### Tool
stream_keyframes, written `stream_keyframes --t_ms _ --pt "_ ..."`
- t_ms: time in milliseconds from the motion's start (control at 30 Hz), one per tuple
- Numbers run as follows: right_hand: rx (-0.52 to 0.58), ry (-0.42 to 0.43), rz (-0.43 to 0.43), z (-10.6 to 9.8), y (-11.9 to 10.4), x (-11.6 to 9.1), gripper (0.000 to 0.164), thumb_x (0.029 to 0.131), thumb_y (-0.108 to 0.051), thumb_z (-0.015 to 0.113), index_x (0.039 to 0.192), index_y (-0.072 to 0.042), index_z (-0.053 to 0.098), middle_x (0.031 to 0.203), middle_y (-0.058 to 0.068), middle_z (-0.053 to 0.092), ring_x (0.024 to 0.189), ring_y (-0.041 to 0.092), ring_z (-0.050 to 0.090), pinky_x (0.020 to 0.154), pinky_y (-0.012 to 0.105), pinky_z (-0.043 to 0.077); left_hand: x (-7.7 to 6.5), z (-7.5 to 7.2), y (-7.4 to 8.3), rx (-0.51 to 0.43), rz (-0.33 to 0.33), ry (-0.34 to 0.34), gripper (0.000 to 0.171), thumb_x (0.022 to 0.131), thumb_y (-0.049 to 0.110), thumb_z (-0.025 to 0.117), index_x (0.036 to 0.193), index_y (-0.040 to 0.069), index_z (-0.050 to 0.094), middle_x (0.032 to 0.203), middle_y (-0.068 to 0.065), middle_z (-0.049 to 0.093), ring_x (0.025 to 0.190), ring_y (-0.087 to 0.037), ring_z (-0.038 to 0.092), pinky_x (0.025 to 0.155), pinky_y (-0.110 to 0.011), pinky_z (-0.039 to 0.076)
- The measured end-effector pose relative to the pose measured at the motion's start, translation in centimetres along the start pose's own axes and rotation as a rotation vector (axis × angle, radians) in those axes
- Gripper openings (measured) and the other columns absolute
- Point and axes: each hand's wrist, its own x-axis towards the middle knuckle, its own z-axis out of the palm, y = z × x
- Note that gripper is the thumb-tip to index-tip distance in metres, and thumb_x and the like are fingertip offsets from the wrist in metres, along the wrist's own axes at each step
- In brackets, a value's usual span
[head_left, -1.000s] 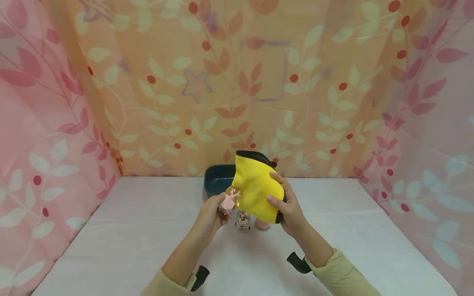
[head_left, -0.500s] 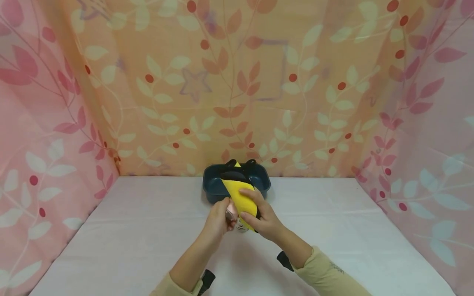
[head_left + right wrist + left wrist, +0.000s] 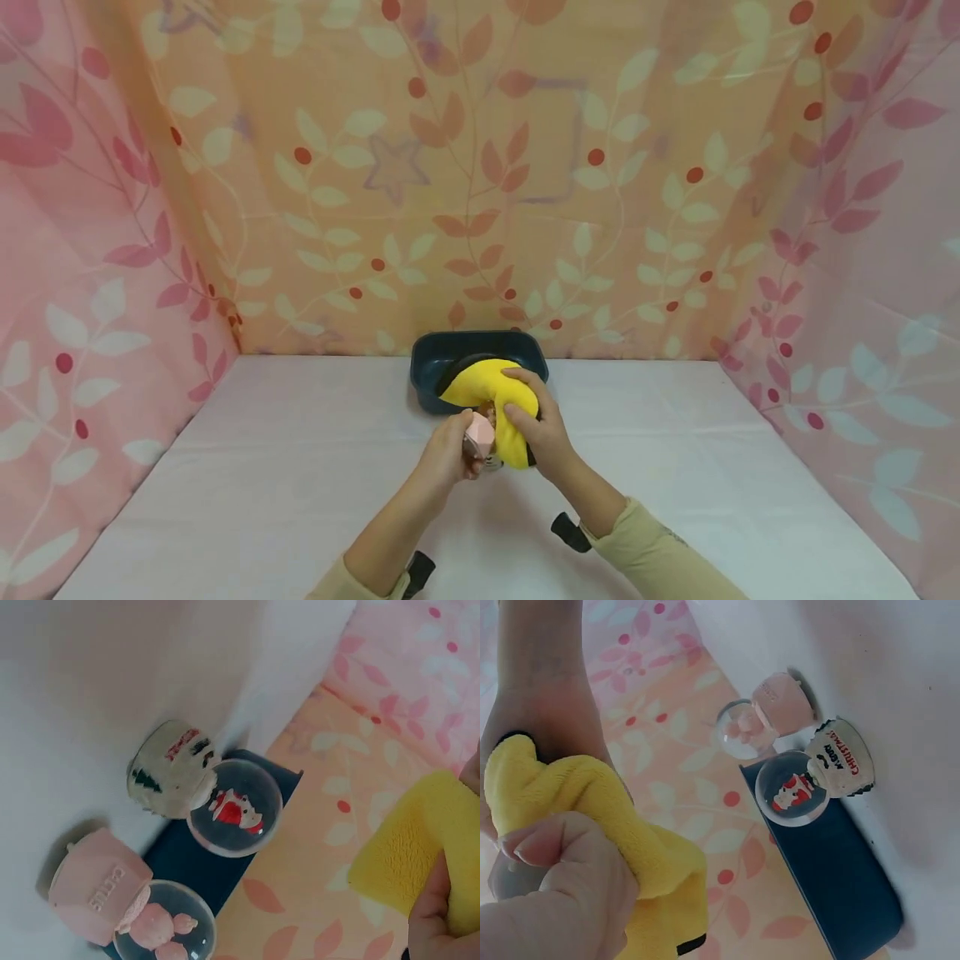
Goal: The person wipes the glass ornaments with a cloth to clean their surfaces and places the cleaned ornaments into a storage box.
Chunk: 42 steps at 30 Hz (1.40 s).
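My left hand (image 3: 441, 457) grips a small snow globe by its faceted pink base (image 3: 480, 430). A yellow cleaning cloth (image 3: 489, 380) with black edging is bunched in my right hand (image 3: 551, 425), its fold lying against the globe's dome. The cloth hides most of that dome in the head view. Part of what looks like its clear glass (image 3: 514, 881) shows past the left fingers in the left wrist view. On the table stand two more snow globes: one with a cream "Merry Christmas" base (image 3: 172, 769) and a Santa figure, the other with a pink base (image 3: 101, 886).
A dark blue rectangular basin (image 3: 427, 375) stands at the table's back edge, behind the hands. White cloth covers the table (image 3: 300, 483). Floral curtains (image 3: 337, 208) close off the back and both sides. Dark straps (image 3: 572, 533) hang at the sleeves.
The cloth was spread wide in the right hand and is now folded over the held globe. Both hands have come together, and the left has turned the globe so its base faces the camera.
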Motion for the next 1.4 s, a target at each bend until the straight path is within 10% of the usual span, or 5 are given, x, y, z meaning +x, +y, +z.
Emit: stream_keyframes --t_ms 433,767,1000,1400 --pt "0.228 0.047 0.345 -0.3 -0.8 0.4 0.044 0.09 -0.016 0.046 0.133 -0.005 0.043 0.117 0.009 0.047 0.097 0.02 0.05 0.079 0.025 0.048 0.6 -1.1 -0.9 -0.194 0.007 -0.242 0.041 0.102 0.034 0.021 0.107 0.001 0.046 0.079 -0.004 0.05 0.06 -0.012 0.04 0.06 -0.024 0.037" --pt "0.265 0.083 0.507 -1.3 -1.0 0.2 0.048 0.092 -0.017 0.043 0.139 -0.008 0.037 0.125 0.007 0.044 0.106 0.021 0.047 0.087 0.028 0.045 0.4 -1.7 -0.9 -0.373 0.004 -0.252 0.039 0.102 0.038 0.028 0.115 0.004 0.041 0.078 -0.002 0.053 0.058 -0.009 0.044 0.059 -0.02 0.038" --pt "0.287 0.196 0.242 -1.5 -2.0 -0.8 0.039 0.091 -0.014 0.046 0.13 -0.021 0.044 0.122 0.008 0.04 0.101 0.019 0.048 0.081 0.025 0.047 0.3 -1.8 -0.7 -0.382 0.035 -0.259 0.043 0.103 0.035 0.043 0.126 -0.001 0.041 0.086 -0.004 0.055 0.061 -0.009 0.042 0.061 -0.02 0.038" --pt "-0.098 -0.042 -0.35 0.7 -0.5 -2.1 0.054 0.084 0.004 0.056 0.13 -0.024 0.05 0.115 0.0 0.048 0.089 0.015 0.049 0.071 0.026 0.047 -0.2 -1.0 -0.2 -0.23 0.07 -0.179 0.043 0.101 0.049 0.041 0.104 0.008 0.053 0.075 0.0 0.046 0.063 -0.011 0.042 0.057 -0.022 0.035"
